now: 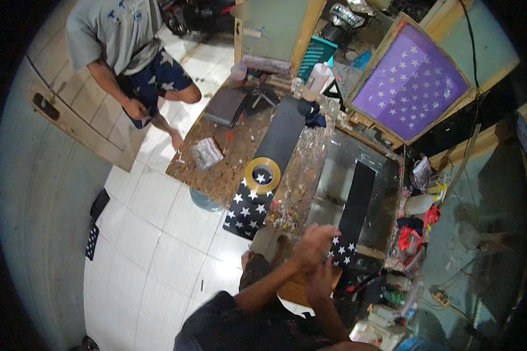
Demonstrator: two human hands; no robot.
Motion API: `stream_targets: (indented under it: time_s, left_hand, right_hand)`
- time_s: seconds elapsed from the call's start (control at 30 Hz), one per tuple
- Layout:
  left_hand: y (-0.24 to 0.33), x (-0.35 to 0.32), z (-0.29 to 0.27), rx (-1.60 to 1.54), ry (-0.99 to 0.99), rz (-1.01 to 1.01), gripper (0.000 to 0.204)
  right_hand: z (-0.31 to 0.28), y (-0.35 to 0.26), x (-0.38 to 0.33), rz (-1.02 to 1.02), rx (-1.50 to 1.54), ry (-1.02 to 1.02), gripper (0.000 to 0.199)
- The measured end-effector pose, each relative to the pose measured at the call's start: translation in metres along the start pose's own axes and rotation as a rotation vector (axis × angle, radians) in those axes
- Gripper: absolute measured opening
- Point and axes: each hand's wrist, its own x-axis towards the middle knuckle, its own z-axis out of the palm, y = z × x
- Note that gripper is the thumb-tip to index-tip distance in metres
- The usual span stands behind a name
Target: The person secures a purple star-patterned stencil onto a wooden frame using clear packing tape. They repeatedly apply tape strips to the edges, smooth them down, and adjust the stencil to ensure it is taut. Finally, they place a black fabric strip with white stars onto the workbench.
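My left hand [315, 244] reaches over the near end of a dark cloth strip [358, 190]. White stars are printed on that end. My right hand [321, 282] is close beneath the left, at the star-printed end. Both hands are blurred, and I cannot tell if their fingers grip anything. The strip lies on a glossy, pale work surface [332, 175]. Left of it, on a worn brown table [228, 146], a second dark strip [278, 140] runs lengthwise, its starred end hanging over the near edge. A roll of yellowish tape [255, 182] rests on this strip.
A framed purple screen with stars [413, 76] leans at the back right. Spray bottles [423, 203], rags [409, 240] and containers crowd the right side. A dark folded stack [224, 106] and a foil-like packet [206, 153] lie on the table. Another person [120, 52] stands beyond its left side.
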Motion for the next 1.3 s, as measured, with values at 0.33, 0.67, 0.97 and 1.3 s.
stream_targets:
  time_s: [0.33,0.67,0.97,1.3]
  left_hand:
    - [0.012,-0.018,-0.230,-0.965,0.813,-0.473,0.058]
    - [-0.025,-0.096,-0.524,-0.901,0.782,-0.318,0.056]
    - [0.019,-0.019,-0.841,-1.375,0.745,0.160,0.065]
    - [0.011,0.139,-0.995,-1.607,0.505,0.205,0.070]
  right_hand:
    - [0.251,-0.124,0.111,-0.181,-0.154,-0.395,0.071]
    - [0.503,-0.130,0.083,-0.500,-0.261,-0.487,0.062]
    - [0.687,-0.228,0.219,-0.989,-0.685,-0.730,0.053]
    - [0.829,-0.310,0.422,-0.115,0.077,-0.579,0.046]
